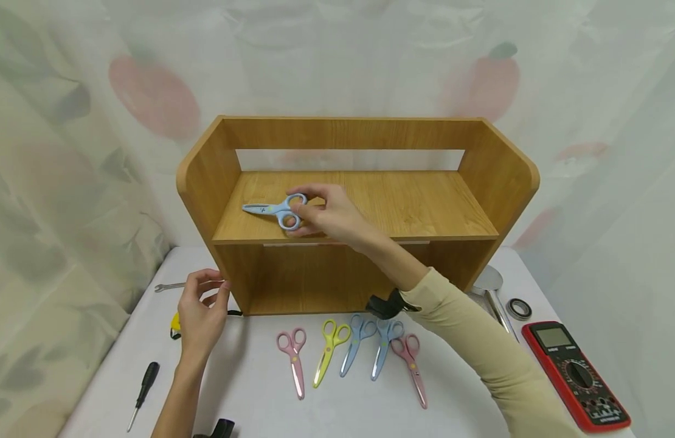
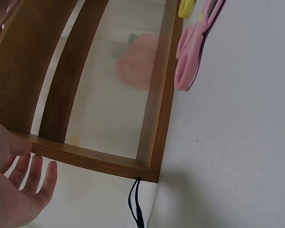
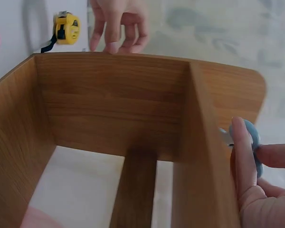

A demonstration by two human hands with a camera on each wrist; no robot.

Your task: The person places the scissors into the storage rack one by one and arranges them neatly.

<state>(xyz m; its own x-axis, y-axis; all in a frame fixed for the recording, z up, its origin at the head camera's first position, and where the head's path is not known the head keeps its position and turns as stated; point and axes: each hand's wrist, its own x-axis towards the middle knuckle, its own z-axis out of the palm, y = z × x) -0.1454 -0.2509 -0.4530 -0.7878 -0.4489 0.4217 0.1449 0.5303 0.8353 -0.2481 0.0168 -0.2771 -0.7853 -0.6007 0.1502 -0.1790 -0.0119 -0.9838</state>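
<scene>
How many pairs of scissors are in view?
6. A blue pair is held in the right hand; on the table, left to right, lie a pink pair, a yellow pair, two blue pairs and another pink pair. The shelf may hide more.

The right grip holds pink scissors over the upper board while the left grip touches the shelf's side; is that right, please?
Not quite: the scissors in the right grip are light blue, not pink, as the head view shows. The rest stands: they are over the upper board, and the left grip touches the shelf's side.
</scene>
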